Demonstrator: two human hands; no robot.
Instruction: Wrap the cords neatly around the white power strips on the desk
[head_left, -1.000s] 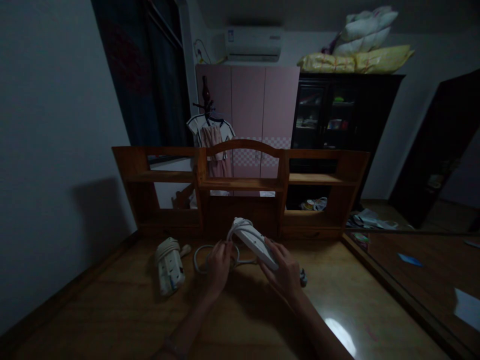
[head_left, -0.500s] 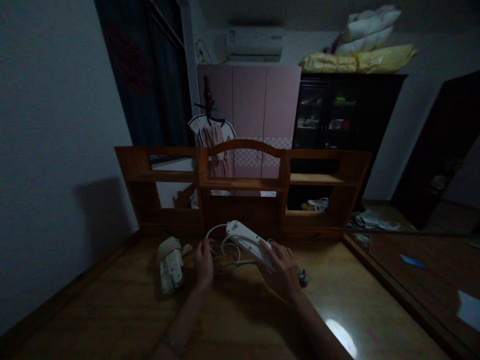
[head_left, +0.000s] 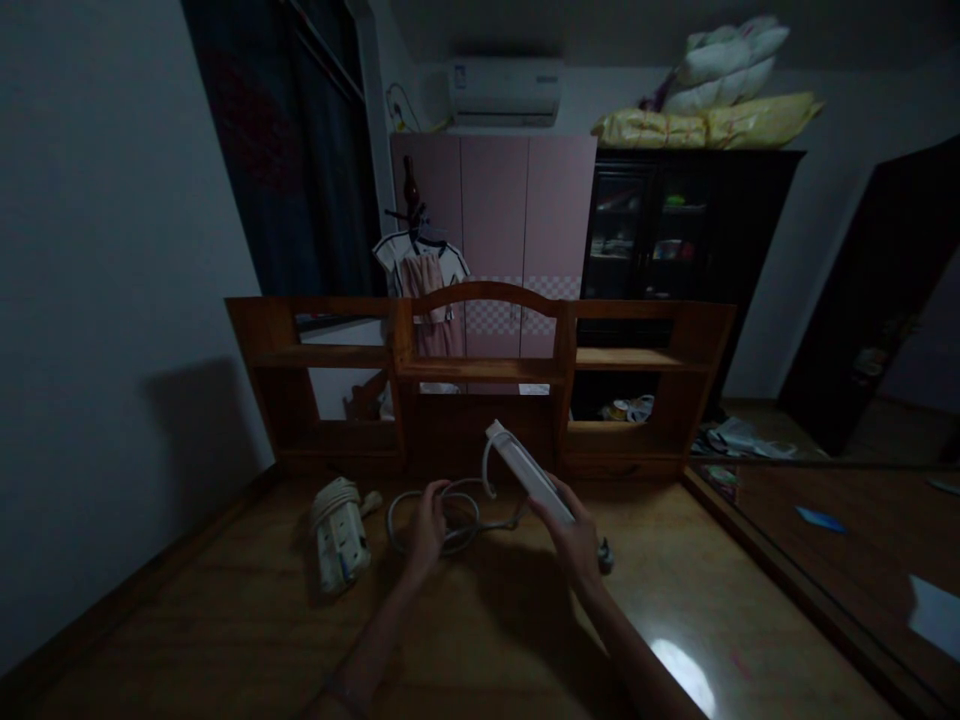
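Note:
My right hand (head_left: 571, 538) is wrapped round the lower end of a white power strip (head_left: 519, 462), which is tilted up on its narrow side above the wooden tabletop (head_left: 480, 650). From the strip's far end a pale cord (head_left: 486, 470) curves down and lies in loose loops. My left hand (head_left: 429, 522) has its fingers closed on the cord at these loops. To its left rests a second power strip (head_left: 343, 545) with its own cord wound round the far end. A grey plug (head_left: 604, 556) sits just right of my right hand.
A low wooden shelf unit (head_left: 480, 372) stands along the table's far edge. A raised wooden rim (head_left: 780, 580) runs down the right side, and a wall (head_left: 112, 420) closes the left. A bright reflection shows on the table at lower right.
My right hand has turned the power strip from its flat face onto its narrow side, with the far end higher. My left hand has moved slightly right, and the cord loops have spread lower.

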